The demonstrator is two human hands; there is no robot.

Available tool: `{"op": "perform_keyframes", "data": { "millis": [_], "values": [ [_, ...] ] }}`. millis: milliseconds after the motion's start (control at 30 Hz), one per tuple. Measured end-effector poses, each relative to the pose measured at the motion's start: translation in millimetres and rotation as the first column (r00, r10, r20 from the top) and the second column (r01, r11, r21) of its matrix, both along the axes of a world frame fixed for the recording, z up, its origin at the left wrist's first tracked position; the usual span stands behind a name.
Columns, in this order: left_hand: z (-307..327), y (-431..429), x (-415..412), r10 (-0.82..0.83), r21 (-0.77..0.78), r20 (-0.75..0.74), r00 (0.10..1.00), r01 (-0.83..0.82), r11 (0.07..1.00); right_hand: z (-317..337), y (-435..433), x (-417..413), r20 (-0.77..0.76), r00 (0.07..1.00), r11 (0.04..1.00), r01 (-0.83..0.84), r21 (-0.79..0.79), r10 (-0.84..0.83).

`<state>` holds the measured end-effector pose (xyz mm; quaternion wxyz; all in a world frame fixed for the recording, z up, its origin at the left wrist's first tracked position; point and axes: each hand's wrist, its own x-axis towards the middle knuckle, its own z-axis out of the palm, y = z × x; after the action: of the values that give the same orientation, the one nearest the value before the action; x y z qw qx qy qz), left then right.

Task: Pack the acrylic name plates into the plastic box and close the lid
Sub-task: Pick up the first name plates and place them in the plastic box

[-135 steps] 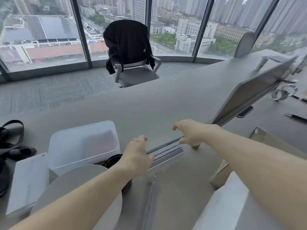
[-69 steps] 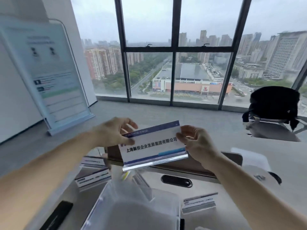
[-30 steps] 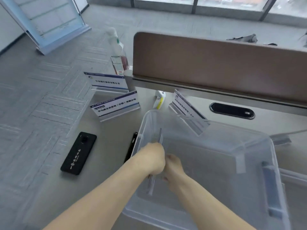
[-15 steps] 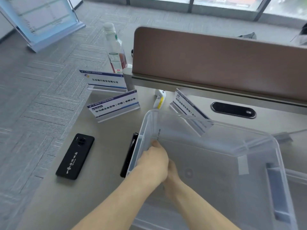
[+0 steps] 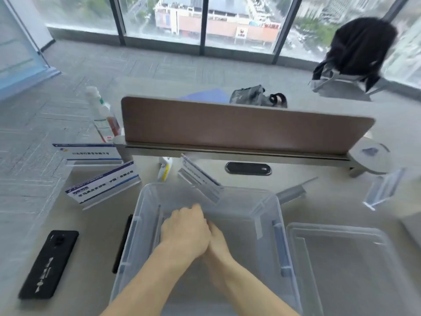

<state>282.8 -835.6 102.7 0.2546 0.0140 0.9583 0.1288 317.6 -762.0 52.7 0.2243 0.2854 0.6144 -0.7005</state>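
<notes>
Both hands inside plastic box [image 5: 268, 215], left hand [image 5: 184, 226] over right hand [image 5: 217, 239]; grip not discernible. Name plate [image 5: 158, 224] on edge by box's 9 o'clock wall. Remaining name plates [image 5: 102, 185] at 10 to 2 o'clock of box. Acrylic likely light, stiff, slick, scratch-prone: pinch by end edges. Lid [image 5: 341, 258] at 3 o'clock.

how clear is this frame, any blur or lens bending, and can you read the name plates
Head view: soft, even daylight from the windows, no hard shadows. Motion blur smears the black chair and the clear stand at right. Wide-angle bending curves the divider. The nearer name plate shows print too blurred to read. Both hands, left hand, are fairly sharp inside the plastic box.
</notes>
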Motion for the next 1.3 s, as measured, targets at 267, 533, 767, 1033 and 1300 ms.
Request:
{"op": "perform_keyframes", "data": {
  "millis": [267, 533, 767, 1033, 1300],
  "values": [
    [80, 151, 21, 0.023, 0.574, -0.122, 0.992, 0.052, 0.817, 111, 184, 31, -0.227, 0.943, 0.967, 0.253, 0.016, -0.243],
    [106, 316, 69, -0.03, 0.713, -0.121, 0.992, 0.108, 0.693, 140, 371, 103, -0.296, 0.854, 0.888, 0.458, 0.037, -0.428],
    [82, 420, 97, 0.06, 0.752, -0.087, 0.994, 0.026, 0.659, 123, 502, 141, -0.276, 0.831, 0.849, 0.522, 0.086, -0.483],
    [33, 491, 71, 0.093, 0.713, -0.017, 0.996, -0.053, 0.699, 100, 579, 125, -0.25, 0.832, 0.827, 0.539, 0.156, -0.495],
    [-31, 581, 6, 0.105, 0.666, 0.106, 0.989, -0.149, 0.731, 59, 649, 63, -0.234, 0.856, 0.828, 0.509, 0.233, -0.461]
  ]
}}
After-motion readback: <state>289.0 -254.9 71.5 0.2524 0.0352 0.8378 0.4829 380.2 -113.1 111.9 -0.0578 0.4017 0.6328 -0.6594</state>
